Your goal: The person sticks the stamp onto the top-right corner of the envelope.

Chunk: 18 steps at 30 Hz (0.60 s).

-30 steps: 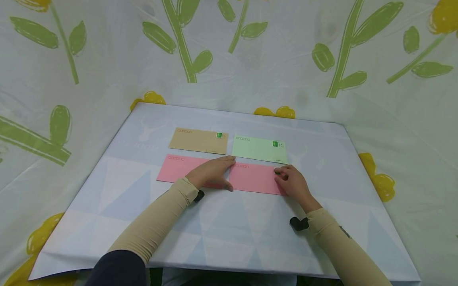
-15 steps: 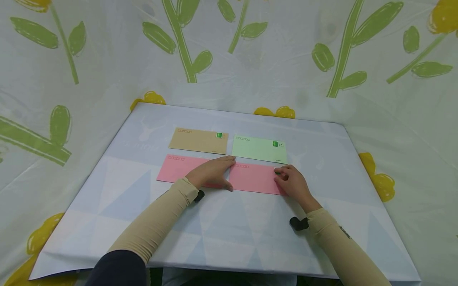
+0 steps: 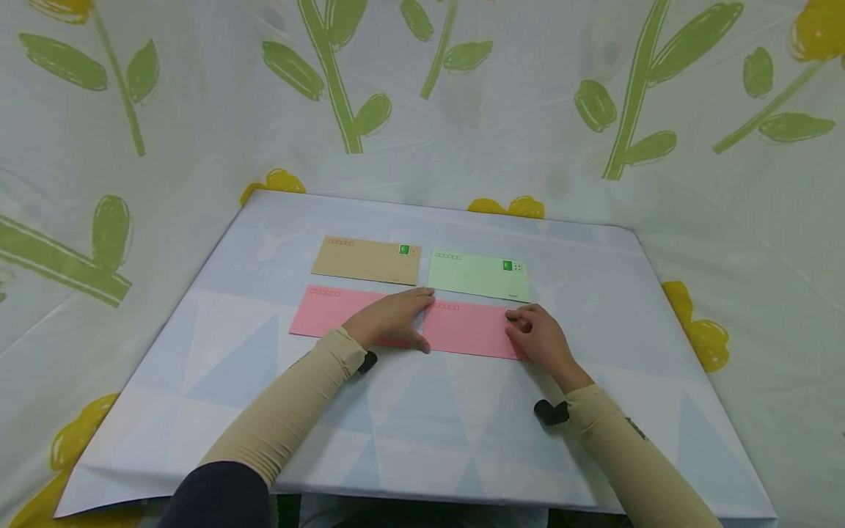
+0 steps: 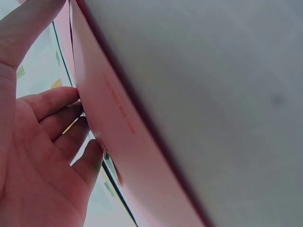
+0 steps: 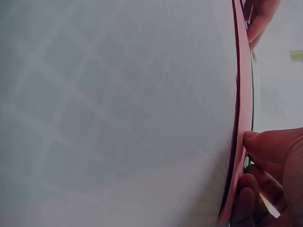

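Note:
In the head view my left hand (image 3: 391,317) rests with extended fingers across two pink envelopes lying side by side. It covers much of the left pink envelope (image 3: 321,315), and its fingertips and thumb reach the left edge of the right pink envelope (image 3: 465,330). My right hand (image 3: 543,341) is at that envelope's upper right corner, thumb and forefinger bent together over a small green stamp (image 3: 511,318), mostly hidden by the fingers. The right wrist view shows the thumb touching the pink envelope (image 5: 245,94) and the other fingers curled.
Behind the pink pair lie a brown envelope (image 3: 363,261) and a light green envelope (image 3: 472,277), each bearing a green stamp at upper right. All lie flat on a pale table (image 3: 422,440) with triangle patterns. A leaf-patterned sheet (image 3: 515,132) surrounds the table.

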Each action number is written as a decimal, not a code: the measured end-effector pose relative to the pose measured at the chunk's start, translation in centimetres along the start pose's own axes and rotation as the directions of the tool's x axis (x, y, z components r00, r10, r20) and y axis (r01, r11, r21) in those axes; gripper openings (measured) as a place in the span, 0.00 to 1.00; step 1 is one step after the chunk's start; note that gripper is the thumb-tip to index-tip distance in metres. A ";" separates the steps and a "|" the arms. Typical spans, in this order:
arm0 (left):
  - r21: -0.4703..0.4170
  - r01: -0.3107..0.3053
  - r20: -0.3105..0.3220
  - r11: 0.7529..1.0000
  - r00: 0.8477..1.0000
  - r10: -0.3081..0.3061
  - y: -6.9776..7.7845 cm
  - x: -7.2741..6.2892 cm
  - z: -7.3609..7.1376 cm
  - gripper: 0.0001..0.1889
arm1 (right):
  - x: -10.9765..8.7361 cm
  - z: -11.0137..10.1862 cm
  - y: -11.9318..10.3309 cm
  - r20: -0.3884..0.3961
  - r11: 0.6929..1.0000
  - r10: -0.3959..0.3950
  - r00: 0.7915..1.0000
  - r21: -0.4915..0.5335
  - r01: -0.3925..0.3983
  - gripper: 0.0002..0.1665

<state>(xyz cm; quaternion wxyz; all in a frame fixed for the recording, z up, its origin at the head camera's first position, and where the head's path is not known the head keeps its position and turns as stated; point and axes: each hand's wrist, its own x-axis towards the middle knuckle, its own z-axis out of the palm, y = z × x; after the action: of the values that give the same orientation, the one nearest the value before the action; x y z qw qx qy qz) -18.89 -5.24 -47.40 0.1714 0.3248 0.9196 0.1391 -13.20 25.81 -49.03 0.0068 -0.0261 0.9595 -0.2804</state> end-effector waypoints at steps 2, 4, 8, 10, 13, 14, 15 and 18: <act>0.000 0.002 0.000 1.000 1.000 -0.002 0.0 0.0 0.0 0.57 | 0.0 0.0 0.0 -0.003 1.000 0.001 1.000 0.007 -0.001 0.19; -0.004 0.001 0.001 1.000 1.000 -0.001 0.0 0.0 0.0 0.57 | 0.0 0.0 0.0 -0.007 1.000 0.005 1.000 0.015 -0.005 0.19; -0.005 0.005 0.004 1.000 1.000 -0.005 0.0 0.0 0.0 0.57 | -0.1 -0.1 0.0 -0.014 0.999 0.021 1.000 0.034 -0.021 0.20; -0.003 0.006 0.004 1.000 1.000 -0.006 0.0 0.0 0.0 0.57 | -0.2 0.0 0.0 -0.016 0.999 0.027 0.999 0.038 -0.027 0.20; -0.006 0.006 0.002 1.000 1.000 -0.006 0.0 0.0 0.0 0.57 | -0.2 0.0 -0.1 -0.018 0.999 0.027 0.999 0.034 -0.026 0.20; -0.008 0.006 0.001 1.000 1.000 -0.006 0.0 -0.1 0.0 0.56 | -0.2 0.0 -0.1 -0.016 0.999 0.025 1.000 0.031 -0.025 0.20; -0.009 0.005 0.002 1.000 1.000 -0.005 0.1 -0.1 0.0 0.56 | -0.1 0.0 -0.1 -0.014 0.999 0.024 1.000 0.029 -0.024 0.20; -0.006 0.002 0.000 1.000 1.000 -0.002 0.0 -0.1 -0.1 0.56 | -0.1 -0.1 -0.1 -0.007 1.000 0.020 1.000 0.014 -0.020 0.21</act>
<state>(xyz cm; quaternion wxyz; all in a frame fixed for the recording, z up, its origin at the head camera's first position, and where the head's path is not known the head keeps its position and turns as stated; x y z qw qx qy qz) -18.80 -5.30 -47.30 0.1727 0.3235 0.9195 0.1417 -13.12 25.75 -48.92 0.0063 -0.0156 0.9577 -0.2872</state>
